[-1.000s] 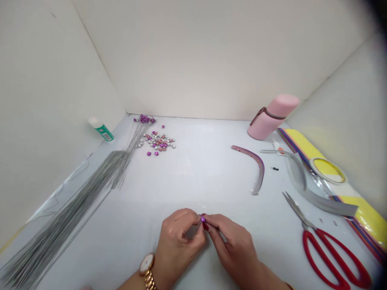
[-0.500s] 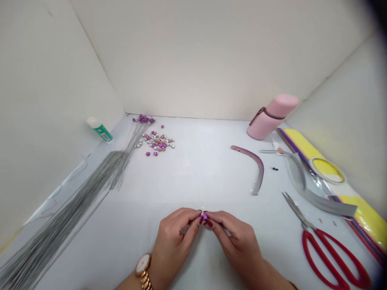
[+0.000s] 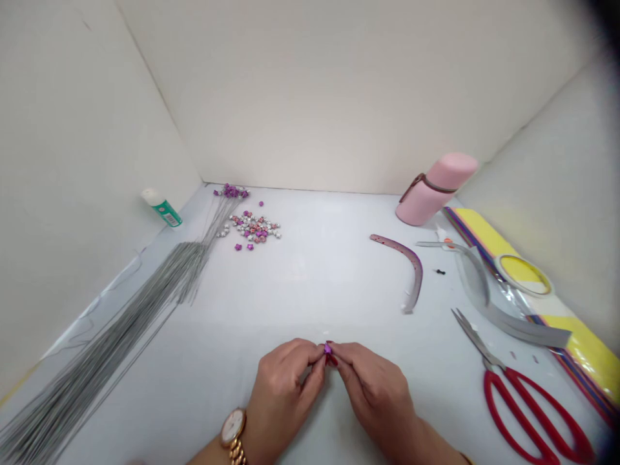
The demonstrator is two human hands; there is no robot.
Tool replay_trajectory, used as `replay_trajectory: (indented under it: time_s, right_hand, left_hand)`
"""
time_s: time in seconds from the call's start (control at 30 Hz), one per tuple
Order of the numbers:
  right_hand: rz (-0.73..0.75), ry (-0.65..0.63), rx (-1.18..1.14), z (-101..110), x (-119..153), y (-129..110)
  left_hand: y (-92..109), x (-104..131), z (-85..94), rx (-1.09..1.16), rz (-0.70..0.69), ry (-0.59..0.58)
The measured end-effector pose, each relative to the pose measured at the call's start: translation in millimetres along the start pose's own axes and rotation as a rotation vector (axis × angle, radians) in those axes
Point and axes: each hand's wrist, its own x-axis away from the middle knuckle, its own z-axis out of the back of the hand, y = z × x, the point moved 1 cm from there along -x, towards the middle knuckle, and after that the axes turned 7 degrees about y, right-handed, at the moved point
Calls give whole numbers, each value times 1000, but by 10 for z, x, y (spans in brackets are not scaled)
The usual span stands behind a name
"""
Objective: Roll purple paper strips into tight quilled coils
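A tiny purple paper star [image 3: 328,349] is pinched between the fingertips of both hands, low in the middle of the view. My left hand [image 3: 289,386], with a gold watch on its wrist, grips the star from the left. From the right, my right hand [image 3: 375,387] holds it between thumb and forefinger. The fingertips nearly meet and cover part of the star. Farther off at the back left lies a pile of small purple, white and pink stars [image 3: 256,227].
Thin grey wires [image 3: 121,323] stretch along the left, beside a glue stick [image 3: 165,210]. On the right are a pink bottle [image 3: 433,190], curved paper strips [image 3: 411,265], grey strips [image 3: 518,328], a tape roll [image 3: 547,284], yellow packets [image 3: 489,236] and red-handled scissors [image 3: 523,400].
Both hands have shifted slightly, and the fingertips have closed in more tightly around the purple star. The objects on the table have stayed in place.
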Motion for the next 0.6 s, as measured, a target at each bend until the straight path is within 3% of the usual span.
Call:
replay_trajectory:
  time_s: [0.17,0.6]
  right_hand:
    - [-162,-68,-185,51,-61,33]
    - [-178,-50,-151,54,-56,19]
  left_hand:
    - [2,-49,37,144,99,-46]
    - [16,-16,29,111,99,14]
